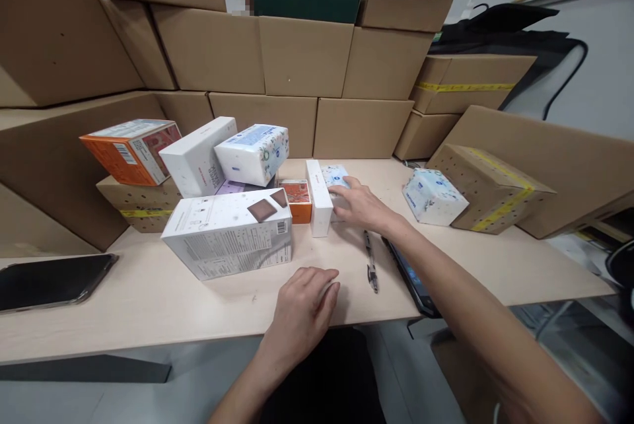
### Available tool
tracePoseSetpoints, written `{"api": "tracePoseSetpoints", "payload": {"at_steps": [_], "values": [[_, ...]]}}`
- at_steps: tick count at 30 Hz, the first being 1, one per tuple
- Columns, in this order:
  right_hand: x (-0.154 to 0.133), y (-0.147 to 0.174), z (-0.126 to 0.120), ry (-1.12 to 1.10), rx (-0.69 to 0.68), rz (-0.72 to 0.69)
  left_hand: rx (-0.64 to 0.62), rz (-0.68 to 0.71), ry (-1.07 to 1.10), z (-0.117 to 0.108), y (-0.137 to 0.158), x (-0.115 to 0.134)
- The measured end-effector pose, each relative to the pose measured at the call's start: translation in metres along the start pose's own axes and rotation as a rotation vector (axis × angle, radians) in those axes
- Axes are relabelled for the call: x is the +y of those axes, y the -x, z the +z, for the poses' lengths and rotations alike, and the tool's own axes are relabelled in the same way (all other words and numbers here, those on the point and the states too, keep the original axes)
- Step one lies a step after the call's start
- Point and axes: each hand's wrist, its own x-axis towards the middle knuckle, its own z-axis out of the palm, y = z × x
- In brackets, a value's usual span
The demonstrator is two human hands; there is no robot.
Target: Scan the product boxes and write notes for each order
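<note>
My right hand (364,205) reaches across the table and grips a white and blue tissue pack (335,174), its fingers on the pack's top and near side. Part of the pack is hidden by the hand and by a narrow white box (319,199) standing upright beside it. My left hand (304,302) rests near the table's front edge, loosely curled, thumb apart from the fingers, holding nothing. Left of the narrow box are an orange box (297,201) and a large white printed box (230,232). Behind the large box, another tissue pack (252,153) lies on a purple item (232,187).
A pen (370,262) and a phone (409,275) lie under my right forearm. Another phone (54,282) is at left. A white box (198,156) leans near an orange box (131,150) on a carton. A tissue pack (433,196) sits right; stacked cartons (307,57) wall the back.
</note>
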Motion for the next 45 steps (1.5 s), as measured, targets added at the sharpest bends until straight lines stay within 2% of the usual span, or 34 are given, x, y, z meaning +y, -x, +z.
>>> {"api": "tracePoseSetpoints", "payload": {"at_steps": [5,9,12,16,17,18,19,21,24,26,29,31,33,35,38,41,43,45], "values": [[0.004,-0.01,0.007,-0.003,0.032,0.114,-0.02,-0.023,0.003,0.001,0.001,-0.001],[0.008,-0.015,0.014,-0.019,0.139,0.217,-0.008,-0.018,0.0,0.001,0.001,-0.003],[0.017,-0.01,0.009,-0.07,0.232,0.254,0.008,-0.02,0.001,0.0,0.001,-0.003],[0.028,0.031,-0.018,-0.132,0.391,0.271,0.031,-0.02,0.018,-0.001,0.001,-0.003],[0.028,0.048,-0.026,-0.143,0.452,0.272,0.043,-0.015,0.033,-0.002,0.002,-0.003],[0.027,0.066,-0.033,-0.192,0.581,0.248,0.072,-0.009,0.056,-0.002,0.002,-0.003],[0.024,0.085,-0.039,-0.238,0.677,0.212,0.126,-0.006,0.085,-0.001,0.002,-0.004],[0.014,0.12,-0.044,-0.347,0.776,0.108,0.321,0.001,0.144,-0.001,0.004,-0.005],[-0.006,0.151,-0.036,-0.496,0.692,-0.097,0.663,-0.002,0.217,-0.001,0.01,-0.005],[-0.018,0.154,-0.022,-0.51,0.567,-0.238,0.778,-0.024,0.26,-0.003,0.016,-0.005],[-0.026,0.143,0.001,-0.501,0.367,-0.41,0.771,-0.095,0.281,-0.008,0.025,-0.006],[-0.025,0.136,0.012,-0.484,0.283,-0.448,0.707,-0.15,0.285,-0.01,0.03,-0.009],[-0.021,0.136,0.018,-0.449,0.263,-0.405,0.624,-0.196,0.29,-0.012,0.032,-0.012],[-0.017,0.142,0.019,-0.422,0.289,-0.299,0.549,-0.22,0.282,-0.011,0.033,-0.014],[-0.016,0.154,0.021,-0.456,0.357,-0.061,0.477,-0.222,0.251,-0.01,0.03,-0.014],[-0.021,0.16,0.028,-0.521,0.349,0.18,0.452,-0.224,0.216,-0.011,0.024,-0.011],[-0.025,0.16,0.035,-0.533,0.352,0.25,0.444,-0.215,0.184,-0.013,0.021,-0.008],[-0.028,0.16,0.04,-0.547,0.406,0.246,0.432,-0.174,0.164,-0.013,0.02,-0.007]]}}
